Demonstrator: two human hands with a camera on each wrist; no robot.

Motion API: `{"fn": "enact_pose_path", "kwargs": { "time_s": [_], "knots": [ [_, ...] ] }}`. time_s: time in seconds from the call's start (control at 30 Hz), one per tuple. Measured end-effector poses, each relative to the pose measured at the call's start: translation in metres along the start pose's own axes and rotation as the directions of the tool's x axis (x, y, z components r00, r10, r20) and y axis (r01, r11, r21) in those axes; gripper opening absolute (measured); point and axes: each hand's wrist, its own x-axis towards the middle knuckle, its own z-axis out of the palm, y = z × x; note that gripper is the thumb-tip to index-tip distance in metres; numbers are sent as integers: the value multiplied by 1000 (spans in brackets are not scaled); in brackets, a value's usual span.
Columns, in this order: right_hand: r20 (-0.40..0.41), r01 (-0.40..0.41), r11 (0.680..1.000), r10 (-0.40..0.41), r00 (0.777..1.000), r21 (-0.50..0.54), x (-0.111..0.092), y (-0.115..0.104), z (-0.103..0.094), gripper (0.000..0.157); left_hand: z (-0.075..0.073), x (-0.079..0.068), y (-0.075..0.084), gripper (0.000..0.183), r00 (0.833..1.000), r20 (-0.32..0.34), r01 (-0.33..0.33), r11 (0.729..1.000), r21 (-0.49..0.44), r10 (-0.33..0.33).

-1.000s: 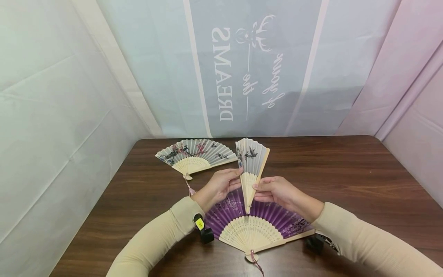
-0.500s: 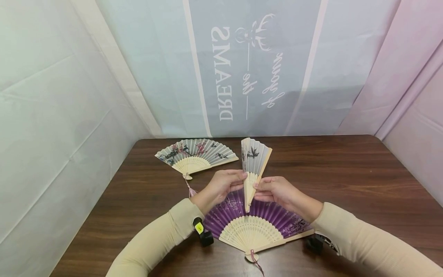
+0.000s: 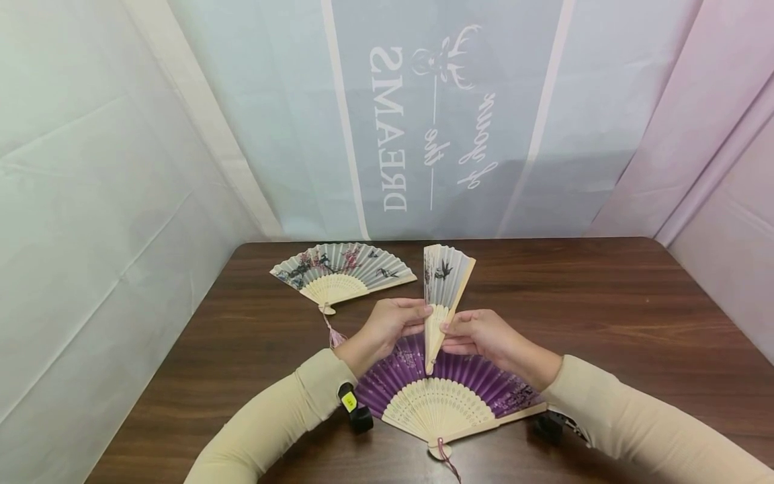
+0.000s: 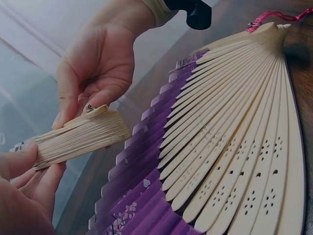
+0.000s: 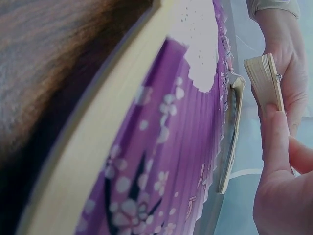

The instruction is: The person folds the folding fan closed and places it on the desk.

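Observation:
A partly folded white folding fan (image 3: pixel 446 275) with a black bird print is held upright between both hands over the table. My left hand (image 3: pixel 390 326) pinches its left edge at the ribs, thumb in front. On the opposite edge, my right hand (image 3: pixel 486 336) pinches the outer stick between thumb and fingers. The stacked rib ends (image 4: pixel 83 137) and the metal pivot show in the left wrist view. Below the hands a purple folding fan (image 3: pixel 478 376) lies spread, its pale pierced ribs (image 3: pixel 438 407) toward the person; the held fan overlaps its top in the head view.
A spread grey-white fan (image 3: pixel 341 269) with painted blossoms lies at the back left, its pink tassel (image 3: pixel 336 337) near the left wrist. The brown wooden table (image 3: pixel 605 302) ends at a printed cloth backdrop (image 3: pixel 459 134). A dark cord (image 3: pixel 449 464) trails from the purple fan's pivot.
The held fan has narrowed slightly. Its left edge and my left hand have moved a little to the right, while the right hand has barely shifted. Both spread fans stay in place.

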Motion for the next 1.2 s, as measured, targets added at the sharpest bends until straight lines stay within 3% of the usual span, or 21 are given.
{"fn": "enact_pose_path", "kwargs": {
  "time_s": [0.27, 0.6, 1.2],
  "knots": [
    [-21, 31, 998, -33, 999, -61, -1, -2, 3, 10, 1, -1, 1, 33, 999, 4, -32, 999, 38, 32],
    [-57, 34, 995, -39, 998, -91, 0, -1, 4, 10, 2, 0, 1, 30, 1000, -2, -18, 996, 84, 19],
    [-53, 34, 991, -41, 998, -131, 0, -4, 7, 16, 5, 0, 0, 31, 999, 4, -43, 992, 115, 43]
  ]
}}
